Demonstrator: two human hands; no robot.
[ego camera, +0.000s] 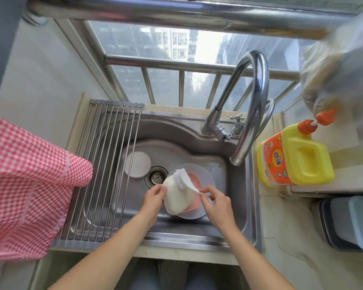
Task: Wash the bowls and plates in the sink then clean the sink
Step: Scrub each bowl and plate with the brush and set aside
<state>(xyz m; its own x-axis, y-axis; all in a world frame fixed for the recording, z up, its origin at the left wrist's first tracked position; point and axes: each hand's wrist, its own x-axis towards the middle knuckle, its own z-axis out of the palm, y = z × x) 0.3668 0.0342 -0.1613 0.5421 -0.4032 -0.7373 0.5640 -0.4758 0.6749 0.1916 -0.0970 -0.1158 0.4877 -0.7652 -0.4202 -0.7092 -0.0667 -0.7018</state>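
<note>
You're scrubbing a cream square plate (177, 198) with a white brush (186, 179), over a pink plate (194, 203) in the steel-grey sink (197, 151). To your left hangs a red-and-white checked cloth (29, 181). On the pale marbled tabletop (285, 243) sits a yellow detergent bottle (302, 155) with an orange label and orange cap.

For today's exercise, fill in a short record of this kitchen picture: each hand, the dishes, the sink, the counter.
left hand: holds cream square dish
right hand: holds white brush, bristles on that dish
beneath the dish: pink dish and a clear bowl
sink: round white plate beside drain; no water visible from the faucet
rack: bare
counter: yellow detergent bottle
</note>
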